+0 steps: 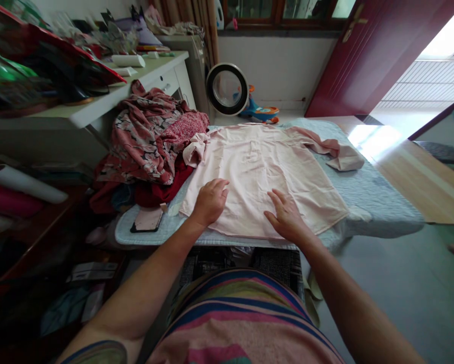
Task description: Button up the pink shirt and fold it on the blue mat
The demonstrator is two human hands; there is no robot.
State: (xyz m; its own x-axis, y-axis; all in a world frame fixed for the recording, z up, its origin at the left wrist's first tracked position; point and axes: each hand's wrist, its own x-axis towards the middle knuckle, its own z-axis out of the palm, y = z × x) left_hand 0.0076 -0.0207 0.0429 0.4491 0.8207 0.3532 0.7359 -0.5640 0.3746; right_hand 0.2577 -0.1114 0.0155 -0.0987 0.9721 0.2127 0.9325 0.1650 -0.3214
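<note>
Pale pink and lightly creased, the shirt [251,162] lies flat below and beyond the loosely curved, half-open left hand [210,201] and the spread right hand [286,215]; contact is hard to tell.

The shirt [245,167] is matt, lightly creased cloth, the table cover [378,199] quilted fabric.

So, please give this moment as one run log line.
left hand: open, over pink shirt; right hand: open, same; contact: unclear; shirt: laid out on blue cover; clothes pile: left of shirt
</note>
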